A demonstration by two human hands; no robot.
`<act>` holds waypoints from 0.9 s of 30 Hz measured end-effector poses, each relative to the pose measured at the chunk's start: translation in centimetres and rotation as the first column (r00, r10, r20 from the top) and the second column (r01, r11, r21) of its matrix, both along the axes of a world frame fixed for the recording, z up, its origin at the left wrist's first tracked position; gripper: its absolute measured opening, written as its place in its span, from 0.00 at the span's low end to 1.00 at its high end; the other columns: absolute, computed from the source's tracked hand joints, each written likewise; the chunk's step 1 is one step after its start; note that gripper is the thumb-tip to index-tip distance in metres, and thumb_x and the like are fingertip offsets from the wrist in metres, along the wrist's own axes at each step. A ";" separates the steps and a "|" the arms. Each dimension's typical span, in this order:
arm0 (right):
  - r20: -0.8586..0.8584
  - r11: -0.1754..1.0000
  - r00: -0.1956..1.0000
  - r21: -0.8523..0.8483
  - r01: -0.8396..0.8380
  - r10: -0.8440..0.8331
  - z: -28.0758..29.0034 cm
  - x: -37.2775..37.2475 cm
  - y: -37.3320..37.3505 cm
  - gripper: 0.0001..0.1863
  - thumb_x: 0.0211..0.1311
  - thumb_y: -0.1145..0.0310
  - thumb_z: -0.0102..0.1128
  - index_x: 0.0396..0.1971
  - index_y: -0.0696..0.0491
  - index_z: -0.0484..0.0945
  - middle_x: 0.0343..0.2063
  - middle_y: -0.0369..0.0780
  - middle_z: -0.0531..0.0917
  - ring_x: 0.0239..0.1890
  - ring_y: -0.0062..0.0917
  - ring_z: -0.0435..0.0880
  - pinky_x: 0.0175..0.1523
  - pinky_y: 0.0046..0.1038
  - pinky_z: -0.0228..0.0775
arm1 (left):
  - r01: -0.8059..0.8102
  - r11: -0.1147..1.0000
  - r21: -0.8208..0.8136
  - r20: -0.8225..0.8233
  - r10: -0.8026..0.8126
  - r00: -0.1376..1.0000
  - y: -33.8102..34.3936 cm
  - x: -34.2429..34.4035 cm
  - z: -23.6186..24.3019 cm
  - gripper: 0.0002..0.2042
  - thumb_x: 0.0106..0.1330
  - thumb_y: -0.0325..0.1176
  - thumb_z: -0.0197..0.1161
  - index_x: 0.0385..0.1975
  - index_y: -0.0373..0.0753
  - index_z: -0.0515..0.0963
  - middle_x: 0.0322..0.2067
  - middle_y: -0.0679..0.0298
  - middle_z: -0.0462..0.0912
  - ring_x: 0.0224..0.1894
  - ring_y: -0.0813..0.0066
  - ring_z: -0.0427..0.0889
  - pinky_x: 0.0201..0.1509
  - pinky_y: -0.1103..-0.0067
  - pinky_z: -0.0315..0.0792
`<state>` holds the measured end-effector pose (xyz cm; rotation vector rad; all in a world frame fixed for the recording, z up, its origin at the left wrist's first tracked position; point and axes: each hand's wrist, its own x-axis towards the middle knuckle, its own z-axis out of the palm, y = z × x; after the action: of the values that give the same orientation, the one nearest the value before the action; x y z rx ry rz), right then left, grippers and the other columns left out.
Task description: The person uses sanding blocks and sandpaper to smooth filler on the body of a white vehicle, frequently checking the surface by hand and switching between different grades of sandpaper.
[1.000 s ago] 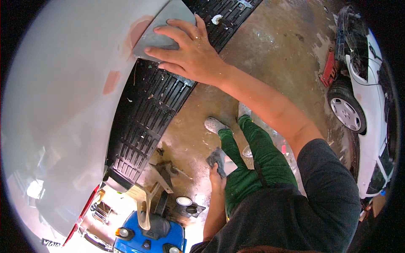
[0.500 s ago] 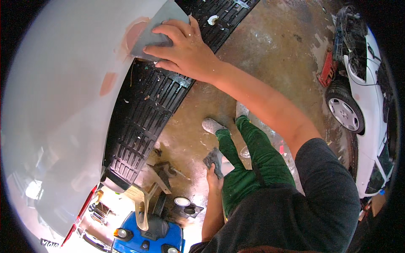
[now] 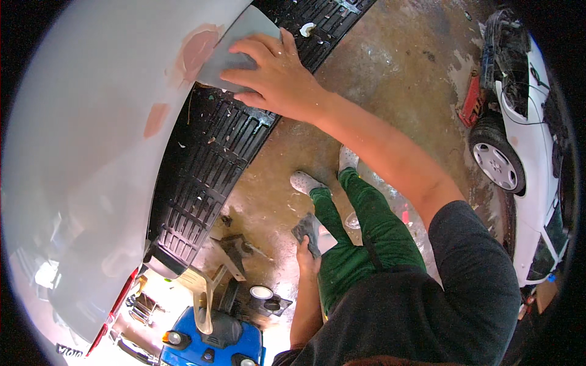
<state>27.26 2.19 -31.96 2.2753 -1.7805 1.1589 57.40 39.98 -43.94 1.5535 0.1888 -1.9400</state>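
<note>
My right hand presses a grey abrasive sheet, fingers curled over it, at the edge of a pale grey vehicle panel. Left of the sheet, the panel has a pinkish filler patch, with a smaller patch below. Low beside my green-trousered leg, my left hand grips a dark grey crumpled pad with a pale piece on it.
A black slatted step borders the panel. On the right are a white car, its wheel and a red jack. Below are a blue machine, a pale bracket and an open can on the floor.
My right hand and the sheet shifted left, then back right along the panel edge between the frames, uncovering more of the pink patch. My left hand stays low with the pad.
</note>
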 end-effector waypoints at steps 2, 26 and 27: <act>-0.012 1.000 1.000 0.011 0.024 -0.024 0.0 0.0 0.3 0.25 0.47 0.57 0.76 0.50 0.33 0.81 0.60 0.37 0.69 0.66 0.37 0.66 0.65 0.68 0.50 | -0.007 1.000 -0.007 0.001 0.007 1.000 0.1 0.0 0.0 0.17 0.73 0.32 0.57 0.59 0.38 0.69 0.52 0.61 0.80 0.54 0.64 0.80 0.62 0.65 0.73; -0.011 0.998 1.000 -0.048 0.029 -0.030 -0.3 -0.6 0.0 0.25 0.49 0.55 0.74 0.51 0.35 0.82 0.62 0.36 0.69 0.66 0.35 0.67 0.62 0.69 0.54 | -0.008 1.000 -0.027 0.027 0.009 1.000 -0.4 0.3 0.9 0.17 0.73 0.31 0.57 0.59 0.39 0.70 0.52 0.61 0.81 0.54 0.64 0.81 0.62 0.66 0.74; -0.018 0.998 0.999 -0.044 0.036 -0.037 -0.2 -0.6 0.1 0.25 0.49 0.55 0.74 0.51 0.35 0.82 0.62 0.36 0.69 0.66 0.35 0.67 0.62 0.69 0.54 | -0.010 1.000 -0.027 0.030 0.011 0.999 -0.4 0.3 0.9 0.17 0.72 0.31 0.57 0.59 0.39 0.70 0.51 0.61 0.81 0.53 0.63 0.81 0.60 0.65 0.74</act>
<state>26.66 2.27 -32.19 2.2122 -1.7645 1.1553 57.70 39.59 -43.07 1.5607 0.1575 -1.9020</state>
